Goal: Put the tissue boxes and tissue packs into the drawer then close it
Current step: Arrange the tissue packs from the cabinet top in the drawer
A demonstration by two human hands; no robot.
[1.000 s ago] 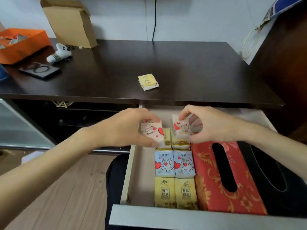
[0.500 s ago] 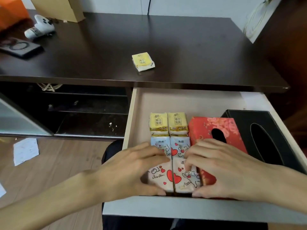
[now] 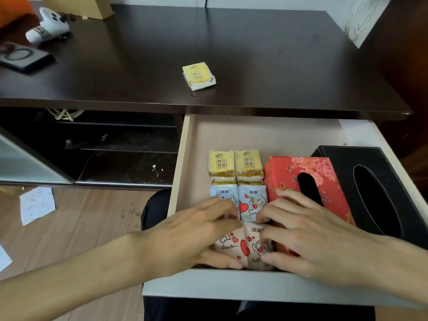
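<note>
With the drawer (image 3: pixel 266 135) pulled open under the bench (image 3: pixel 231 42) front edge, left hand (image 3: pixel 185 237) and right hand (image 3: pixel 308 232) pressed flat, fingers spread, on two pink heart-print tissue packs (image 3: pixel 245 246) at the drawer's front wall, gripping nothing. Behind them, in two columns: blue heart-print packs (image 3: pixel 252 200), then yellow packs (image 3: pixel 235 165), with a red floral tissue box (image 3: pixel 289 172) touching on the right and a black tissue box (image 3: pixel 382 181) against the drawer's right wall. One more yellow pack (image 3: pixel 198 75) lying alone mid-bench, well apart from the drawer.
</note>
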